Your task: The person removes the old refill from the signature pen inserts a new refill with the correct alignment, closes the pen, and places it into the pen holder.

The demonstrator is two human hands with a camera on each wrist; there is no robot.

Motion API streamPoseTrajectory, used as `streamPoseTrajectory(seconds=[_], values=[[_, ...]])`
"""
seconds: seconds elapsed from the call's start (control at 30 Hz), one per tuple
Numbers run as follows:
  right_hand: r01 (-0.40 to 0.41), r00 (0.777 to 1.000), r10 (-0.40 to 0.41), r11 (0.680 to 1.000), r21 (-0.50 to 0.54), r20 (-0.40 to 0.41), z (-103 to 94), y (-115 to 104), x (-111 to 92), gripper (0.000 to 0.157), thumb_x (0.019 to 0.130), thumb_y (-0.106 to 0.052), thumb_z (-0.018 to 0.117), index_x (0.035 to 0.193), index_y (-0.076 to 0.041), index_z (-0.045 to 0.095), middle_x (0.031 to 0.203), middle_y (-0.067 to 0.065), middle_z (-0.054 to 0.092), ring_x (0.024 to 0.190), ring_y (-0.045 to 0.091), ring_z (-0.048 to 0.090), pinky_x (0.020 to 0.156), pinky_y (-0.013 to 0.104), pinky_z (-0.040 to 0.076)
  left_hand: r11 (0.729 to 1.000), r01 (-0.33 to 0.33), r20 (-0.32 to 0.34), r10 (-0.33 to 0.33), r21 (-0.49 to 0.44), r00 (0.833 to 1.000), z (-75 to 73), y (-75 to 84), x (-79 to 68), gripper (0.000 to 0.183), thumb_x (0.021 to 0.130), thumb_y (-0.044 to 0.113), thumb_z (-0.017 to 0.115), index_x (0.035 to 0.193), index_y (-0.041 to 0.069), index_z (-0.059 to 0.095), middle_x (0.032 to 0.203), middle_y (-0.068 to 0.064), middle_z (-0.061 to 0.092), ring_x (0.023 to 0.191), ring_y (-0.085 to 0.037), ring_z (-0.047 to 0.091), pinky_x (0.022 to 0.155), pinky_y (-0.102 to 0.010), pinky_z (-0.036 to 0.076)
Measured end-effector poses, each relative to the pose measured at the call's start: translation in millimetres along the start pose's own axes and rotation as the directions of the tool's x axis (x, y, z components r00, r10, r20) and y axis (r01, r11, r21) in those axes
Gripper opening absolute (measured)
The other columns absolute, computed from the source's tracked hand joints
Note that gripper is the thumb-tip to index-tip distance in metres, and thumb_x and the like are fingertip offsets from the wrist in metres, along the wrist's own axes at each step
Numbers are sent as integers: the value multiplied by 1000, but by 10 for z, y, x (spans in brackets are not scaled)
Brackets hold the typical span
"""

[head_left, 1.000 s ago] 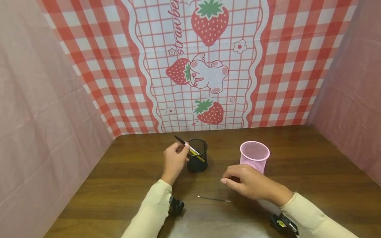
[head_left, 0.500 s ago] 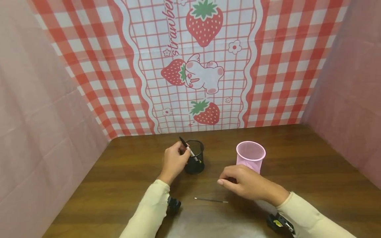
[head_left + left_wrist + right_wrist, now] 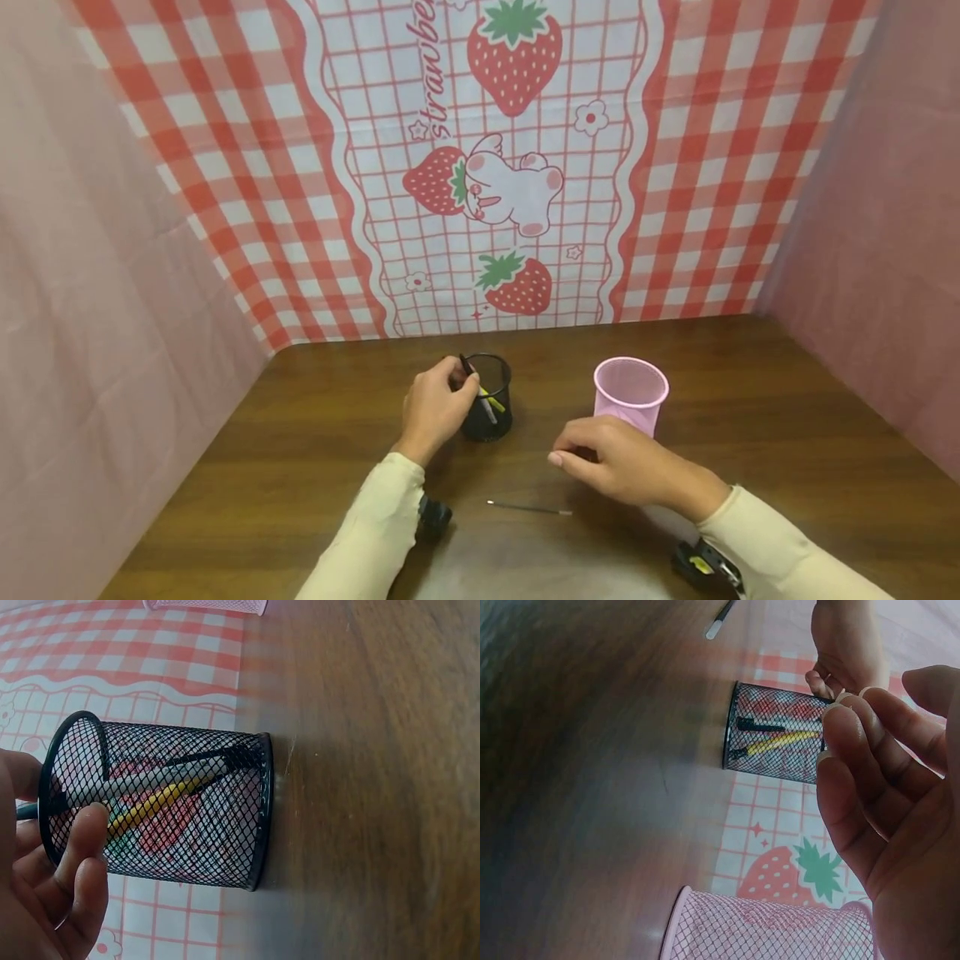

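My left hand [image 3: 437, 406] is at the near left rim of a black mesh pen holder [image 3: 483, 430], pinching a marker [image 3: 161, 778] by its dark upper end. Its white barrel slants down inside the holder, low end close to the bottom. Beside it leans a yellow pen [image 3: 146, 811] with a black end, also inside. My right hand [image 3: 626, 458] hovers over the table with fingers loosely curled and nothing in them. It partly hides a pink mesh holder [image 3: 647, 415] standing behind it. A thin dark stick with pale tips [image 3: 528, 507] lies on the table between my hands.
The brown wood table [image 3: 330, 442] meets a red checked strawberry cloth [image 3: 517, 192] at the back. Pink cloth walls [image 3: 855, 250] rise on both sides. Wrist cameras [image 3: 705, 565] sit under both sleeves.
My left hand has tilted the marker steeper and lowered it deeper into the black pen holder. My right hand stays where it was; the view has shifted slightly.
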State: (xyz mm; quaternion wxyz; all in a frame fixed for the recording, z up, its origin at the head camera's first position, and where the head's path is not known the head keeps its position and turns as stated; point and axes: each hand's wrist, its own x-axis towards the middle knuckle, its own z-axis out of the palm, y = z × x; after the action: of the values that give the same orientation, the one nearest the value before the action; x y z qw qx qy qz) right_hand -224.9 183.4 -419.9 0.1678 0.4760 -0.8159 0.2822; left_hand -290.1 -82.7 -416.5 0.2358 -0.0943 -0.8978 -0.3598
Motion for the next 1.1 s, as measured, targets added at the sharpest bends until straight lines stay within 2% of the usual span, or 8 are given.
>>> streamPoseTrajectory(seconds=[0.13, 0.27, 0.47, 0.63, 0.8, 0.9, 1.1], values=[[-13, 1000, 13, 1000, 2, -18, -36, 4, -51, 9, 95, -15, 70, 88, -21, 70, 83, -20, 61, 73, -4, 56, 65, 20, 50, 999, -38, 15, 38, -16, 999, 32, 58, 45, 9, 90, 38, 66, 91, 29, 68, 77, 21, 65, 71, -6, 62, 60, -36, 47], [-10, 1000, 10, 1000, 17, -2, -47, 2, -97, 9, 96, -15, 69, 88, -19, 70, 83, -20, 61, 72, -4, 55, 63, 20, 50, 998, -37, 21, 38, -44, 999, 65, 81, 46, 8, 91, 34, 67, 94, 27, 70, 75, 20, 64, 66, -6, 59, 59, -35, 46], [-20, 1000, 20, 1000, 11, -12, -49, 19, -123, 8, 96, -15, 69, 89, -19, 70, 83, -20, 61, 73, -3, 56, 64, 20, 50, 991, -69, -41, 65, -118, 997, 66, 69, 66, 13, 92, 27, 69, 99, 18, 73, 78, 12, 64, 60, -8, 55, 58, -33, 45], [-21, 1000, 21, 1000, -1, -21, -60, 34, -127, 10, 94, -14, 70, 89, -22, 69, 83, -21, 61, 72, -3, 56, 66, 15, 47, 975, -91, -79, 76, -202, 994, 63, 37, 74, 7, 92, 17, 69, 96, 13, 73, 78, 8, 67, 55, -6, 57, 54, -29, 47], [-23, 1000, 23, 999, -27, -11, -124, 48, -85, 10, 94, -15, 71, 89, -24, 69, 83, -21, 60, 73, -4, 55, 66, 18, 48, 951, -168, -152, 132, -260, 980, 51, 19, 103, 5, 91, 10, 69, 93, 9, 73, 76, 3, 68, 49, -7, 55, 47, -27, 47], [-35, 999, 34, 998, -43, -28, -186, 48, -51, 11, 93, -14, 72, 90, -25, 68, 83, -22, 59, 74, -3, 55, 65, 20, 49, 953, -216, -196, 175, -213, 965, 24, 26, 145, 5, 90, 11, 69, 92, 9, 73, 79, 3, 67, 55, -8, 54, 51, -27, 45], [-20, 998, 17, 998, -56, -55, -330, 73, 47, 14, 92, -10, 72, 90, -23, 68, 82, -21, 59, 72, -2, 54, 61, 25, 50, 971, -237, -241, 230, 0, 943, -86, 39, 124, 9, 90, 20, 67, 94, 14, 74, 86, 4, 66, 63, -9, 55, 55, -33, 46]])
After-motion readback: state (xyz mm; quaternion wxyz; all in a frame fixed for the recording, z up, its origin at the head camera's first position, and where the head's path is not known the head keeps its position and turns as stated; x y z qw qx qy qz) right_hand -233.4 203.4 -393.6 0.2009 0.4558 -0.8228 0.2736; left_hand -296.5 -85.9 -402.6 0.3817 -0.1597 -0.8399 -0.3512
